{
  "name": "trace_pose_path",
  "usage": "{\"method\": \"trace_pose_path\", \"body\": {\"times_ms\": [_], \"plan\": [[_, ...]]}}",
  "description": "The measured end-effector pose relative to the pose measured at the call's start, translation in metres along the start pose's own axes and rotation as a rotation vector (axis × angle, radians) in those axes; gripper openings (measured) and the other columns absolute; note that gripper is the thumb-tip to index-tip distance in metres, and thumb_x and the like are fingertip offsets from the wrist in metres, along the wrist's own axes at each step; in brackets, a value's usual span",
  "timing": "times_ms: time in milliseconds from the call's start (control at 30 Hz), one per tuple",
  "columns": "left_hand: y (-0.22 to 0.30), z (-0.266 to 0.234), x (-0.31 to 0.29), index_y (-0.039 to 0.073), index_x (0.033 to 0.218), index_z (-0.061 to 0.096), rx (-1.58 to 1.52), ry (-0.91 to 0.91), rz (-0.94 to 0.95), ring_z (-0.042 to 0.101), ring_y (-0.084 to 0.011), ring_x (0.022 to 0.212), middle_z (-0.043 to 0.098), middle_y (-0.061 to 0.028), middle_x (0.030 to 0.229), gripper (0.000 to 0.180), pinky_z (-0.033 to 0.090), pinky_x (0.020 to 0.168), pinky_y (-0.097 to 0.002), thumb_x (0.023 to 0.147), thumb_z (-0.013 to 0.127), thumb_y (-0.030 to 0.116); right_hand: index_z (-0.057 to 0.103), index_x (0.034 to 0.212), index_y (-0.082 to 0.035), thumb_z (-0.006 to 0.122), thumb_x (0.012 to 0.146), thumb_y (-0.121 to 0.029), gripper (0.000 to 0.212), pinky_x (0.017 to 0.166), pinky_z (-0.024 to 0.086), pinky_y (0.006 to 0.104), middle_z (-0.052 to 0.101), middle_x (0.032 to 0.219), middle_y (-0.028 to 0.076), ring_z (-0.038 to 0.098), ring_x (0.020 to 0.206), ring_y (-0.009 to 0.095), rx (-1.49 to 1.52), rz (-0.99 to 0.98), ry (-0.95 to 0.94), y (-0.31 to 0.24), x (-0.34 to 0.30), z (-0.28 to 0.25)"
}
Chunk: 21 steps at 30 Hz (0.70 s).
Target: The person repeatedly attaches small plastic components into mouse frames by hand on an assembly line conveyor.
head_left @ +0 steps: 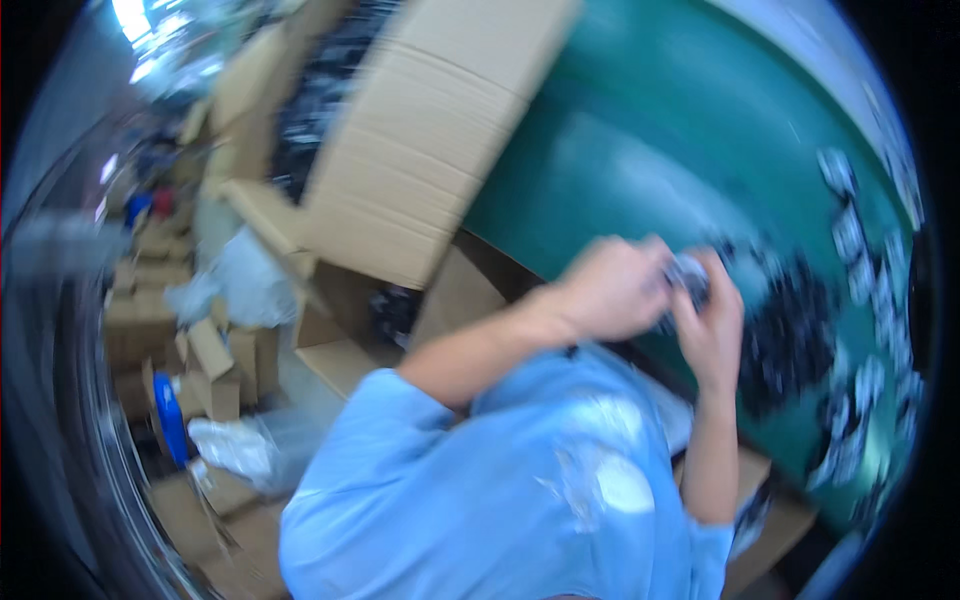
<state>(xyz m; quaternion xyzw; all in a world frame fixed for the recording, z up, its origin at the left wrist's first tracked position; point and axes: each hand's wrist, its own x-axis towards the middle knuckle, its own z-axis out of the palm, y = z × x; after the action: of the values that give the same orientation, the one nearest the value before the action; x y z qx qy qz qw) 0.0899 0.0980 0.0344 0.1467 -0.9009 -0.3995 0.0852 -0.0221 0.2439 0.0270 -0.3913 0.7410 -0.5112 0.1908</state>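
Note:
In front of my chest, both hands come together over the near edge of the green table (pixel 610 130). My right hand (pixel 714 315) pinches a small, shiny grey-and-black piece (pixel 690 278) between thumb and fingers; blur hides its exact kind. Curled closed, my left hand (pixel 615 290) meets the same piece from its left side. What lies inside the left fingers is hidden behind the knuckles. Just right of my right hand lies a heap of small black parts (pixel 790 335) on the tabletop.
Several clear-and-black packed pieces (pixel 850 240) line the table's right side. To the left stands an open cardboard box (pixel 415 150) with black items inside. Below its flap, another box holds a dark bundle (pixel 395 312). Cartons, clear plastic bags (pixel 250 280) and a blue object (pixel 170 418) crowd the floor.

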Motion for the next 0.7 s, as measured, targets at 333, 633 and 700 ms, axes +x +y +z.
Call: {"method": "trace_pose_path", "body": {"times_ms": [333,633,700], "plan": [[-0.021,0.004,0.012,-0.004,0.087,0.065,-0.100,0.050,0.010,0.067,-0.0448,0.068,0.067,-0.0246,0.071,0.022,0.055,0.064,-0.0515,0.082,0.064,0.018,0.061,0.124,0.005,0.058,0.097,-0.004,0.028,0.089,0.052,0.0359,0.067,0.106,0.013,0.064,0.092,0.024,0.239,-0.035,0.055,0.029,-0.011,0.008],[-0.063,-0.021,0.218,-0.009,0.110,0.061,-0.684,0.128,-0.359,0.067,-0.0269,0.055,0.069,-0.0184,0.077,0.038,0.053,0.043,-0.0354,0.092,0.064,0.024,0.054,0.142,0.004,0.060,0.100,0.001,0.042,0.090,0.055,0.0343,0.064,0.132,0.019,0.065,0.107,0.023,0.185,0.015,0.047,0.015,-0.036,-0.073],[-0.084,-0.053,0.254,-0.009,0.112,0.061,-0.799,0.164,-0.442,0.068,-0.0288,0.058,0.070,-0.0229,0.088,0.045,0.053,0.041,-0.0351,0.092,0.069,0.030,0.055,0.141,0.004,0.060,0.100,0.001,0.042,0.092,0.054,0.0337,0.066,0.130,0.018,0.066,0.106,0.023,0.174,0.020,-0.022,0.011,-0.036,-0.068]]}}
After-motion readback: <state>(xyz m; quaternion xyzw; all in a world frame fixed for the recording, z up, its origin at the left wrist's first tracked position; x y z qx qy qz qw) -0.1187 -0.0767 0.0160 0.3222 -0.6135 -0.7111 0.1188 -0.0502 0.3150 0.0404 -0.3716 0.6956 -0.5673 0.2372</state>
